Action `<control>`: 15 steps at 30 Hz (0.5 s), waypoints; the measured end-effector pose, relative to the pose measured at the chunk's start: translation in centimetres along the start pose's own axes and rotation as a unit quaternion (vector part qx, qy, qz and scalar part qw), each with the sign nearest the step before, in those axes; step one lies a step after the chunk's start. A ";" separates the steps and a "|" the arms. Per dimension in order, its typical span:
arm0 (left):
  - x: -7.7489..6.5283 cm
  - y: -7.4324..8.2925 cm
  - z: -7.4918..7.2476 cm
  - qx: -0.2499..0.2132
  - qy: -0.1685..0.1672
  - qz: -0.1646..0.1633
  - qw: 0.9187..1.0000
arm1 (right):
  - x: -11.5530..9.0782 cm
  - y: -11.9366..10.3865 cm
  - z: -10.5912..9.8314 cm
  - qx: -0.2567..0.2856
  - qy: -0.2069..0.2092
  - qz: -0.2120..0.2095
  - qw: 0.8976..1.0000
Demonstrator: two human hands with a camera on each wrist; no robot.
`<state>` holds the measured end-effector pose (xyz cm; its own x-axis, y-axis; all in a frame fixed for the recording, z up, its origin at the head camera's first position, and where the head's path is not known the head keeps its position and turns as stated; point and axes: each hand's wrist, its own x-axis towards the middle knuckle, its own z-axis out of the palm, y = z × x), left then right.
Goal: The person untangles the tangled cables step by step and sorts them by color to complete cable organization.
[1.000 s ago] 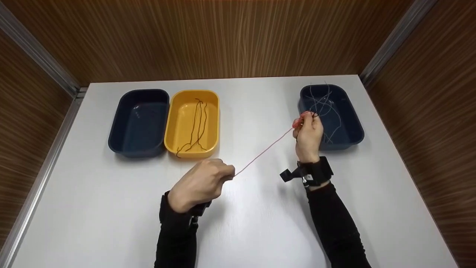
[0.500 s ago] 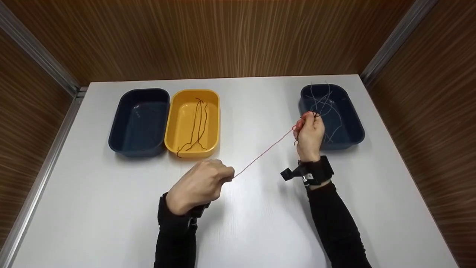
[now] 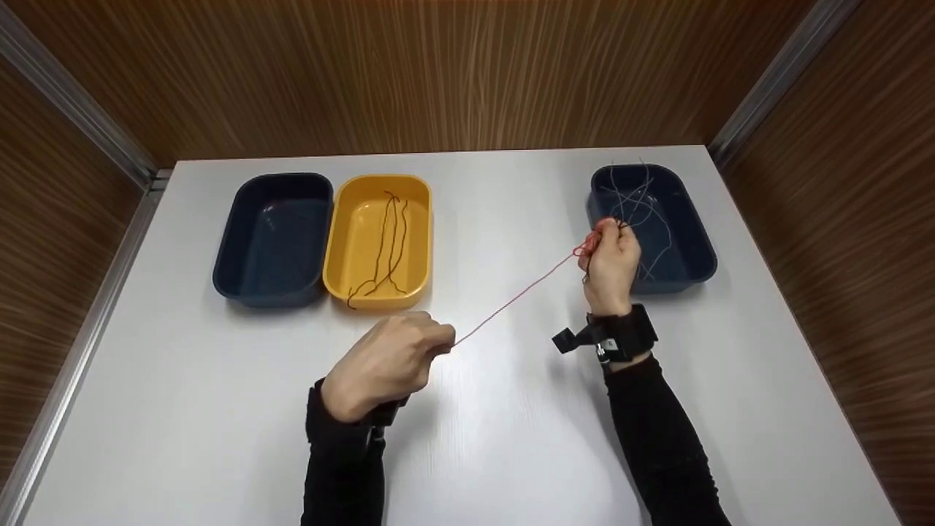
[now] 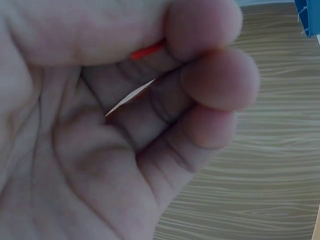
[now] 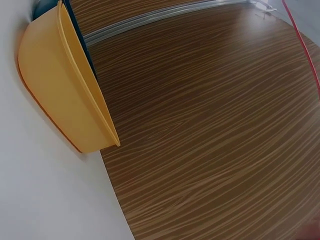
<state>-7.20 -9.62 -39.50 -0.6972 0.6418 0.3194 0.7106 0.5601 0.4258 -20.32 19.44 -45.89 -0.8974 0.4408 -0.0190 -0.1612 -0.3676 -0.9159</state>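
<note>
In the head view my left hand pinches the end of a thin red string between curled fingers. The string runs taut up and right to a small red bundle of string in my right hand. That hand grips the bundle at the left edge of the right dark blue bin, and dark strands stick out by its fingertips. A short red bit of the string shows under the thumb in the left wrist view. The right wrist view shows the string at its right edge.
Thin grey strings lie in the right bin. At left, a yellow bin with several dark strings stands beside another dark blue bin. Wood-grain panels enclose the white table at back and sides.
My left hand has shifted slightly left, my right hand slightly right. The red bundle shows looser loops below the right fingers, and the string stays stretched between both hands.
</note>
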 end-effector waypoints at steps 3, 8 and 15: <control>-0.3 -0.3 -0.3 -0.006 0.014 -0.011 1.000 | -0.1 -0.1 0.1 -0.001 -0.015 0.004 1.000; -1.3 -1.5 -0.9 -0.001 0.085 -0.019 0.996 | -0.3 -0.4 0.1 -0.012 -0.066 0.001 0.998; -2.1 -3.9 -1.6 0.009 0.157 -0.057 0.986 | -1.1 -0.6 0.2 -0.046 -0.104 -0.022 0.993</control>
<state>-8.63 -13.96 -40.50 -0.7654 0.3818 0.5180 0.6257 0.6296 0.4605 -19.35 19.05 -45.20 -0.9575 0.2718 0.0962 -0.1719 -0.2706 -0.9472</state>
